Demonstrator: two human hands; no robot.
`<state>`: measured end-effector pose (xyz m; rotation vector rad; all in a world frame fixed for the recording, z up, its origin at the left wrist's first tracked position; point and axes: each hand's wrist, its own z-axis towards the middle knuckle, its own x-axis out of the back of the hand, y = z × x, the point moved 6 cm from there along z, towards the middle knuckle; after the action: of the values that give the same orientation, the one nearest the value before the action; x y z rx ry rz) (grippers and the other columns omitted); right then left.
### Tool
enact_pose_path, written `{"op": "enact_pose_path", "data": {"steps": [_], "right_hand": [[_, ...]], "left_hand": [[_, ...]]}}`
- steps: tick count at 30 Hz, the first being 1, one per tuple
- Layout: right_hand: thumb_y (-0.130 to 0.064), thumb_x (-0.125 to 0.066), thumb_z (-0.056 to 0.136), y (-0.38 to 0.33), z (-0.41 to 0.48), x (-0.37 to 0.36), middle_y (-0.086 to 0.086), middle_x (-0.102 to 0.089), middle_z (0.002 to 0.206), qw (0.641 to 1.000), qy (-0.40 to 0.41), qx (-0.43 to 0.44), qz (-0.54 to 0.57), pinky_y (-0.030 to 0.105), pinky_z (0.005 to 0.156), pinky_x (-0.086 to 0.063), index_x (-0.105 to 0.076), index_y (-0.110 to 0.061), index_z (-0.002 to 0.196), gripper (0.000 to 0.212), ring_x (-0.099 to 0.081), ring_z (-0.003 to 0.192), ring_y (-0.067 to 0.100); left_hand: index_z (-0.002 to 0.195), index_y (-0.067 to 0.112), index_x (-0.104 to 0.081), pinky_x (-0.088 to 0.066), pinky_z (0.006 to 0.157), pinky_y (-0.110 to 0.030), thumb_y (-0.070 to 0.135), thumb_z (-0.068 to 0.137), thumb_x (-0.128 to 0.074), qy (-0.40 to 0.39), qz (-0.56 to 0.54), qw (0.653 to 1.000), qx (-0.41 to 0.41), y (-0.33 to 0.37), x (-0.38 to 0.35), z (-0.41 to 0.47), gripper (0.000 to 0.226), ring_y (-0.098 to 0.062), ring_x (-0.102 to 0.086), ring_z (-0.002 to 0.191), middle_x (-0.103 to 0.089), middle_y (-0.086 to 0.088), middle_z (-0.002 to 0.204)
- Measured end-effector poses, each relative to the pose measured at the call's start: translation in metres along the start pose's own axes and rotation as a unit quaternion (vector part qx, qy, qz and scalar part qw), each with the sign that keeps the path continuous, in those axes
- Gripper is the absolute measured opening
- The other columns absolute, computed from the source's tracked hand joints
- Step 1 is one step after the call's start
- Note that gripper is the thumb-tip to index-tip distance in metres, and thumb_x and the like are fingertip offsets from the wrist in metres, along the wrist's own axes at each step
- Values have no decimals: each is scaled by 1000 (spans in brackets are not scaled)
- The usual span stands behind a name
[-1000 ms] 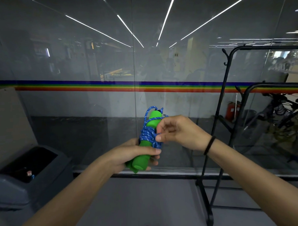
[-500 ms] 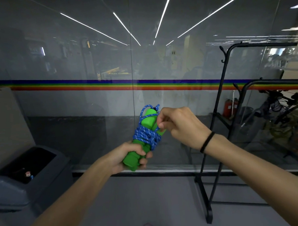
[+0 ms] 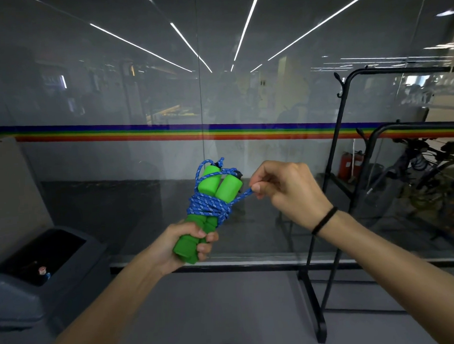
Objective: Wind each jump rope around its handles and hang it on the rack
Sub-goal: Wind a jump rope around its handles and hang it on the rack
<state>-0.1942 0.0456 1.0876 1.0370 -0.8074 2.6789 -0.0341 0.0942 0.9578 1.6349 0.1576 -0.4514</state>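
"Down at the left, clenched round the base of the green handles [image 3: 228, 188]: left hand [image 3: 181, 244], lower than a second ago."

"And the blue rope [image 3: 209, 207]?"

"Wound about both handles, mid-frame — tail now drawn taut rightward, pinched by right hand [image 3: 286, 192]. Probably cinching the last turn; then onto the rack [image 3: 333, 151], far right."

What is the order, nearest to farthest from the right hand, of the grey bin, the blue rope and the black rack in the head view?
1. The blue rope: pinched by the right hand.
2. The black rack: just to its right.
3. The grey bin: far lower left.
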Motion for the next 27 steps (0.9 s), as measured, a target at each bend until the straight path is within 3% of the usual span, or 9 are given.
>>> {"op": "enact_pose_path", "data": {"steps": [4, 7, 9, 11, 13, 18, 22, 24, 27], "right_hand": [[-7, -62, 83, -6, 6, -18, -3, -66, 73, 999, 19, 6, 27, 3, 64, -42, -66, -10, 81, 5, -61, 67, 3], [-6, -59, 85, 0, 16, -30, 4, -68, 78, 997, 4, -29, 74, 16, 68, -49, -62, -14, 82, 9, -67, 70, 14], [-6, -58, 86, 8, 20, -38, 5, -67, 78, 996, 1, -51, 74, 22, 69, -52, -60, -15, 81, 10, -67, 71, 17], [-8, -58, 87, 19, 18, -47, 0, -64, 78, 997, -2, -71, 26, 12, 64, -46, -62, -12, 84, 7, -60, 68, 12], [-8, -58, 86, 32, 13, -57, -2, -63, 77, 995, -17, -95, 1, 11, 59, -44, -64, -11, 85, 6, -57, 67, 8], [-11, -60, 83, 56, 3, -62, -1, -66, 76, 990, -37, -123, -49, 13, 66, -42, -67, -14, 83, 7, -59, 70, 9], [-6, -61, 82, 80, 9, -48, 5, -70, 72, 988, -42, -148, -19, 10, 61, -50, -66, -13, 79, 9, -66, 60, 9], [-6, -62, 81, 98, 14, -40, 3, -70, 73, 986, -43, -156, -32, 1, 55, -42, -67, -12, 83, 9, -59, 57, -2], [-7, -65, 77, 131, 21, -23, -3, -61, 72, 982, -45, -180, -43, 1, 54, -39, -68, -10, 88, 11, -50, 58, -4]], "left_hand": [[98, 3, -54, -50, 55, -25, 15, 53, -66, 63, 44, 997, 12, 0, 8, 8, 49, -16, -56, 55, -66, -9, 75], [101, 4, -63, -55, 67, -26, 18, 66, -62, 92, 82, 992, 8, 7, 12, 13, 37, -18, -67, 73, -71, -13, 92], [113, 7, -59, -54, 75, -27, 24, 64, -72, 109, 129, 986, -3, 10, 17, 21, 53, -18, -68, 89, -69, -10, 103], [129, 14, -44, -50, 84, -28, 32, 63, -80, 167, 207, 964, -5, 10, 24, 27, 77, -17, -61, 106, -63, -2, 119], [133, 17, -39, -46, 88, -25, 32, 71, -77, 218, 287, 931, -59, 17, 22, 34, 74, -13, -56, 112, -56, 1, 124], [104, -5, -61, -49, 71, -11, 1, 76, -70, 129, 317, 928, -146, 19, -17, 64, 30, -8, -63, 76, -65, -9, 84], [81, -7, -64, -54, 64, -20, -6, 73, -71, 134, 288, 935, -159, 19, -23, 102, 11, -9, -64, 56, -68, -10, 61], [74, 2, -67, -56, 66, -26, -5, 68, -74, 143, 271, 940, -149, 20, -23, 122, 12, -11, -66, 54, -70, -3, 57], [83, -4, -67, -57, 64, -23, -5, 67, -75, 129, 249, 950, -134, 16, -28, 157, 17, -9, -68, 56, -71, -1, 60]]}}
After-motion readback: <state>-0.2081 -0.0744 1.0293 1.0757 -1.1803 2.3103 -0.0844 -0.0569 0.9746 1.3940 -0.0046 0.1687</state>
